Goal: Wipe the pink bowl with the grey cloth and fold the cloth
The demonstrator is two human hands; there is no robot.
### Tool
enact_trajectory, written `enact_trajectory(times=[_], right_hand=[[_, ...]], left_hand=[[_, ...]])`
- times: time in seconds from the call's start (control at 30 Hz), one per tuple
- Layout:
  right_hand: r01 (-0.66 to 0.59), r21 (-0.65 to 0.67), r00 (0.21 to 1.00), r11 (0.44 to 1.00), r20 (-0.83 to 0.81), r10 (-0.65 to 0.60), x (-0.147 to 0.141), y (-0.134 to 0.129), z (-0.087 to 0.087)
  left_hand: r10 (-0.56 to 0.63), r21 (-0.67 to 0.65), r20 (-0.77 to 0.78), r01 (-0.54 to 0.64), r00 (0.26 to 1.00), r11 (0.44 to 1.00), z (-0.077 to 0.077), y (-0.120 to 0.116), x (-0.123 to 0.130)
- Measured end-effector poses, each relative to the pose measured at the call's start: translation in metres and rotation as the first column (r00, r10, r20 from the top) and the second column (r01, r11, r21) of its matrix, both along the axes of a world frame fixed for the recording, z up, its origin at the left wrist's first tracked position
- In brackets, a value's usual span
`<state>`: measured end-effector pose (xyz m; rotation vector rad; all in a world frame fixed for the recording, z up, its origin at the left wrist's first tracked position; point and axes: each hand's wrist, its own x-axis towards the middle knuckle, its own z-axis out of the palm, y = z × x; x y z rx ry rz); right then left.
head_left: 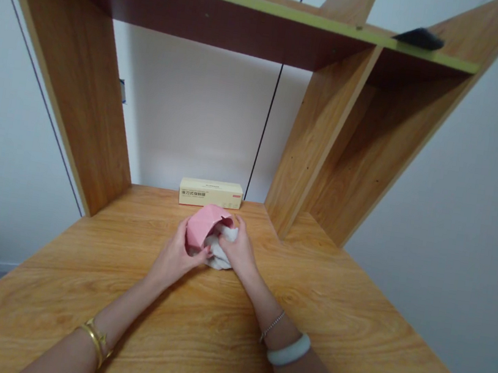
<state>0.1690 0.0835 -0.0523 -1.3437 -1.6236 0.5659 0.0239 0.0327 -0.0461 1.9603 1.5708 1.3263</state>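
A pink bowl (pixel 203 224) with faceted sides is tipped on its side over the desk, its opening turned to the right. My left hand (pixel 178 257) grips it from the left, with the thumb at the lower rim. My right hand (pixel 240 249) is closed on a white cloth (pixel 219 256) and presses part of it at the bowl's mouth. The rest of the cloth hangs in folds below the bowl, close to the desktop. Part of the bowl's inside is hidden by the cloth and my fingers.
A cream-coloured long box (pixel 211 194) with printed lettering stands behind the bowl at the back of the wooden desk (pixel 210 329). Upright wooden panels (pixel 324 141) rise on both sides. A shelf (pixel 217 15) spans above, with a dark object (pixel 420 38) on its right end.
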Motion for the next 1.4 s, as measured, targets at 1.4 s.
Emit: enact_trajectory(times=[1.4], right_hand=[[-0.080,-0.047,0.985,0.996,-0.158,0.072,-0.006,0.004,-0.015]], left_hand=[[0.012,0.090,0.050,-0.017,0.999,0.996,0.001,0.004,-0.005]])
